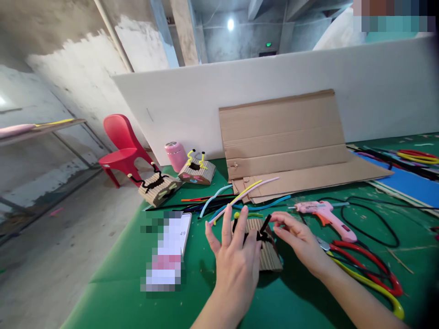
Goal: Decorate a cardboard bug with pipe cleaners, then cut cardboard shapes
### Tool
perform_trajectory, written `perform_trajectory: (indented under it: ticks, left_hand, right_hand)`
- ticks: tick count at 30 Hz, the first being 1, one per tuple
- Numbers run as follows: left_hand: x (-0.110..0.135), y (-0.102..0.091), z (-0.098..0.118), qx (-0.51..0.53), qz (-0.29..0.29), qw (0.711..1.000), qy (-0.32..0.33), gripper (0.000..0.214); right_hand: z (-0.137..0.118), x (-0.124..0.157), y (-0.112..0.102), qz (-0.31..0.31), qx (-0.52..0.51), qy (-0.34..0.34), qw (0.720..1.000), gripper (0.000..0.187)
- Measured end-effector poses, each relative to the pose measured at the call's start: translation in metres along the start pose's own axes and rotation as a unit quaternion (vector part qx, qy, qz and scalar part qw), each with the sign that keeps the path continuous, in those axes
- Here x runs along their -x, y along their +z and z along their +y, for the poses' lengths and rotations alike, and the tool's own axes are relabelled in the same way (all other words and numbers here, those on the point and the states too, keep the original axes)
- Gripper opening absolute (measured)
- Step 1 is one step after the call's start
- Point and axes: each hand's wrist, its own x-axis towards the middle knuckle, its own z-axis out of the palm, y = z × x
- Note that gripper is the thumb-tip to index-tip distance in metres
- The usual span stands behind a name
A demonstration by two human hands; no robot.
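A small corrugated cardboard craft [269,258] lies on the green table below my hands, with black pipe cleaner [265,225] fixed at its top. One upright stalk carries a yellow-green ball [237,214]. My left hand [236,256] covers the left part of the craft, its outer fingers raised and spread while the inner ones press down on it; the thumb is mostly hidden. On the other side, my right hand [295,235] pinches near the tip of the other black stalk. Two similar cardboard crafts [159,189] with antennae stand at the table's left edge.
A pink glue gun [325,214] and red-and-yellow-handled pliers [366,260] lie at right. A phone [168,251] is at left. Coloured pipe cleaners [247,194] and folded cardboard [284,141] sit behind, near a pink cylinder [175,156]. A red chair [121,146] stands beyond the table.
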Motion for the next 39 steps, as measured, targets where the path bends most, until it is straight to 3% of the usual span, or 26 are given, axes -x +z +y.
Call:
perform_trajectory:
  ticks: [3, 6, 12, 16, 23, 39]
  left_hand:
    - [0.004, 0.003, 0.003, -0.02, 0.076, 0.997, 0.021, 0.013]
    - [0.009, 0.004, 0.007, -0.007, 0.091, 0.995, 0.04, 0.013]
    - [0.008, 0.013, 0.009, 0.015, 0.052, 0.998, 0.022, 0.015]
    - [0.002, 0.016, 0.011, -0.017, 0.0, 1.0, -0.001, 0.018]
    - [-0.007, 0.016, 0.016, 0.019, -0.095, 0.993, -0.061, 0.018]
    - [-0.009, 0.009, 0.012, 0.036, -0.153, 0.985, -0.066, 0.021]
  right_hand:
    - [-0.003, 0.003, -0.001, -0.009, 0.023, 0.0, 1.0, 0.018]
    - [-0.012, 0.006, 0.001, -0.023, 0.044, -0.008, 0.999, 0.016]
    - [-0.026, 0.007, 0.009, -0.04, 0.108, -0.074, 0.991, 0.008]
    - [-0.026, 0.006, 0.013, -0.048, 0.119, -0.076, 0.989, 0.009]
    - [-0.025, 0.007, 0.013, -0.064, 0.115, -0.073, 0.989, 0.013]
    - [-0.024, 0.005, 0.013, -0.071, 0.107, -0.075, 0.989, 0.015]
